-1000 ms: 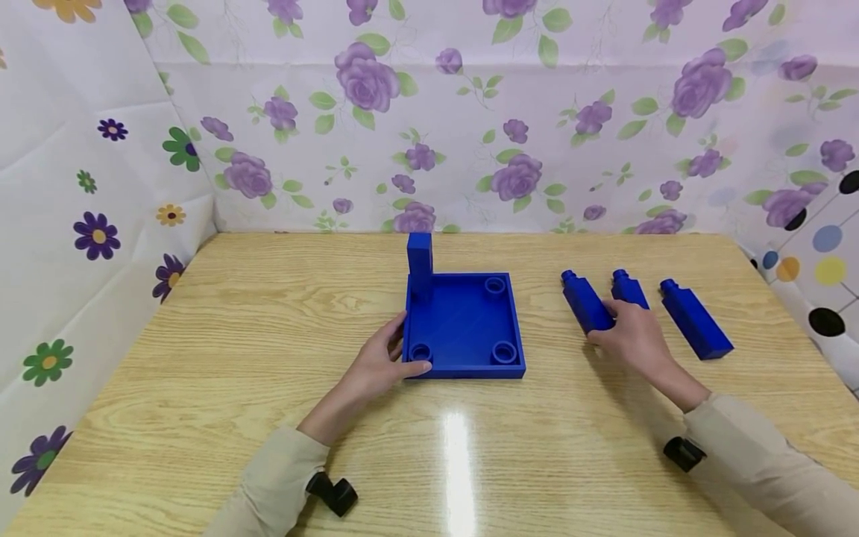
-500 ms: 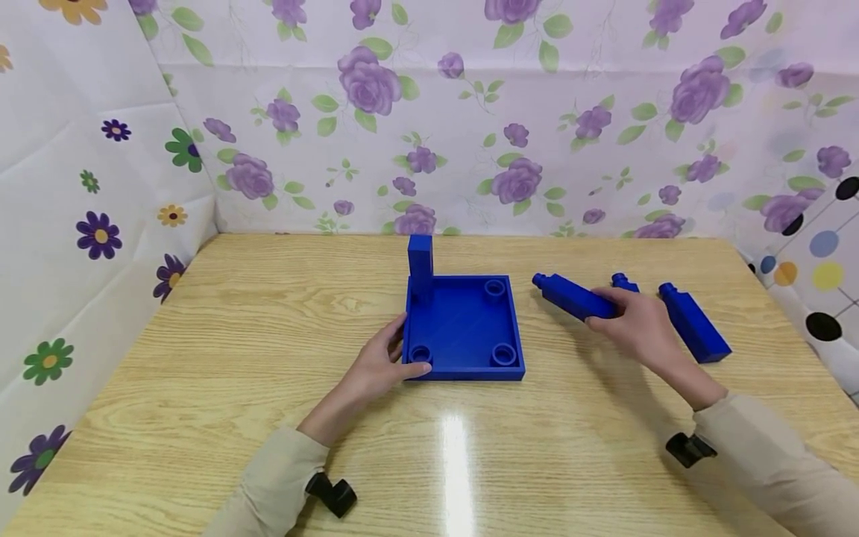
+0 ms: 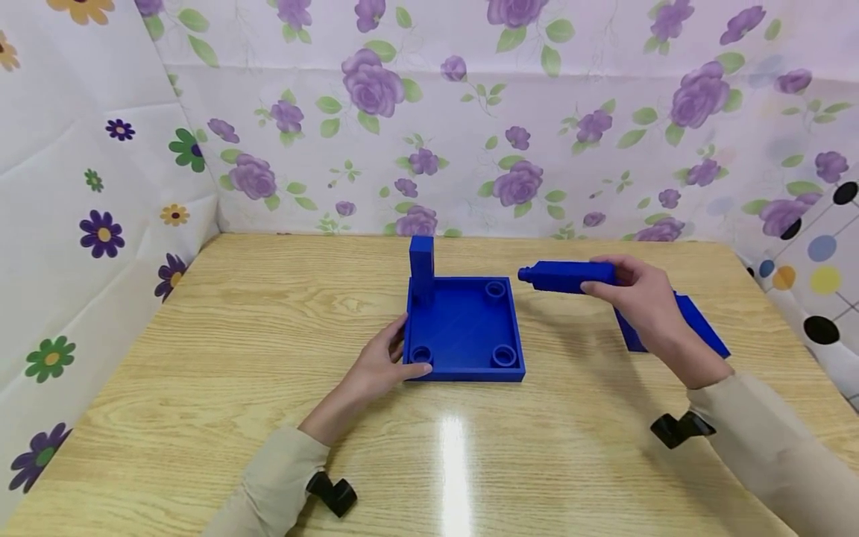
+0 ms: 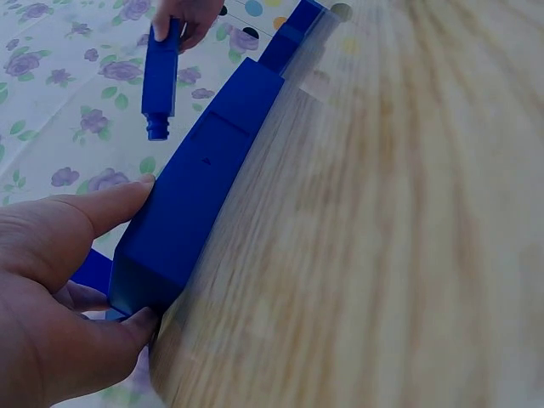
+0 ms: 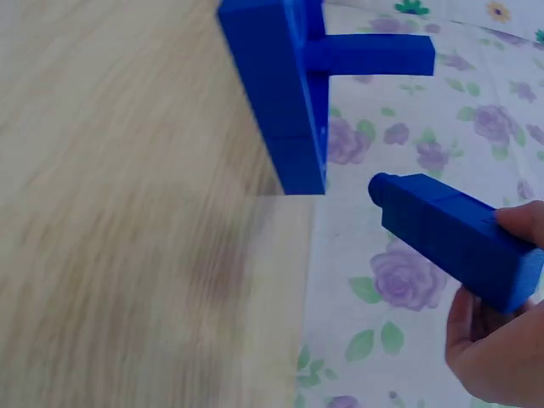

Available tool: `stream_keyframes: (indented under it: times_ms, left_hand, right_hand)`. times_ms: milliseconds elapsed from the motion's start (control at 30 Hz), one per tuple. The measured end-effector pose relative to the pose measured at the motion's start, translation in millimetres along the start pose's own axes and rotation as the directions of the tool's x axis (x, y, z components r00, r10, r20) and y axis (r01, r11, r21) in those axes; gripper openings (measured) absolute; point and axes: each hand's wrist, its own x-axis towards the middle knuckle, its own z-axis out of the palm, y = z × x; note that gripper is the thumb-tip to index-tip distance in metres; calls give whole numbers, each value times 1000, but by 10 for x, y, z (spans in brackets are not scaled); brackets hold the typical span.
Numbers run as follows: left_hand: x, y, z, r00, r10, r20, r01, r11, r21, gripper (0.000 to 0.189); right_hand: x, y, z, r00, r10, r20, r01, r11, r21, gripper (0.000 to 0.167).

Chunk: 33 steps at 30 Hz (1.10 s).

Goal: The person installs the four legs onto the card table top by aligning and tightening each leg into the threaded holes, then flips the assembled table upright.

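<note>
The right hand [image 3: 637, 294] is pinching a blue leg [image 3: 560, 276] near its plain end, thumb on one side and fingers on the other. The leg is hanging above the table, lying almost level in the grip, and its narrow knobbed tip is pointing away from the hand, toward the left hand's side. Behind and below the right hand, a second leg [image 3: 629, 332] and a third leg [image 3: 701, 324] are lying on the table, both partly hidden by the hand and wrist.

The left hand [image 3: 377, 362] is gripping the near left corner of a blue tray [image 3: 463, 321], its thumb resting over the rim and its fingers pressing along the outer left wall. Just ahead of that hand, an upright leg [image 3: 421, 268] is standing in the tray's far left corner. Round sockets [image 3: 504, 356] are sitting in the other three corners, one right by the left thumb. The tray is lying flat between the two hands, just apart from the held leg's tip.

Under both hands, the wood-grain table [image 3: 235, 373] is spreading outward; beyond them, a flowered cloth [image 3: 463, 112] is hanging.
</note>
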Motion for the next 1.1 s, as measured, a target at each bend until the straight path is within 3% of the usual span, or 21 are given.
stream_keyframes:
  times_ms: [100,167,367,533,600,833,1100]
  left_hand:
    - [-4,5,1,1000,2,-2,-2,1000,4,95]
    - [-6,1,0,1000,4,-3,-4,1000,5,95]
    - [0,-12,-4,1000,1,5,-1,1000,-28,95]
    - [3,-14,-3,1000,0,6,0,1000,-25,95]
    - [2,-11,-1,1000,0,6,0,1000,-24,95]
    - [1,-13,-3,1000,-8,3,8,1000,-25,95]
    - [-6,-12,-9,1000,3,10,-3,999,-35,95]
  right_hand:
    - [38,-49,29,999,-14,-32,18,988,152,63]
    - [65,-84,57,998,-39,-49,51,965,257,61]
    - [185,-190,175,988,-123,-91,149,913,380,44]
    - [338,-263,261,974,-214,-68,220,854,471,45]
    - [394,-289,288,972,-230,-51,227,861,456,46]
    - [561,-373,416,969,-239,58,211,931,299,51]
    - [710,-450,592,959,-238,152,212,963,166,44]
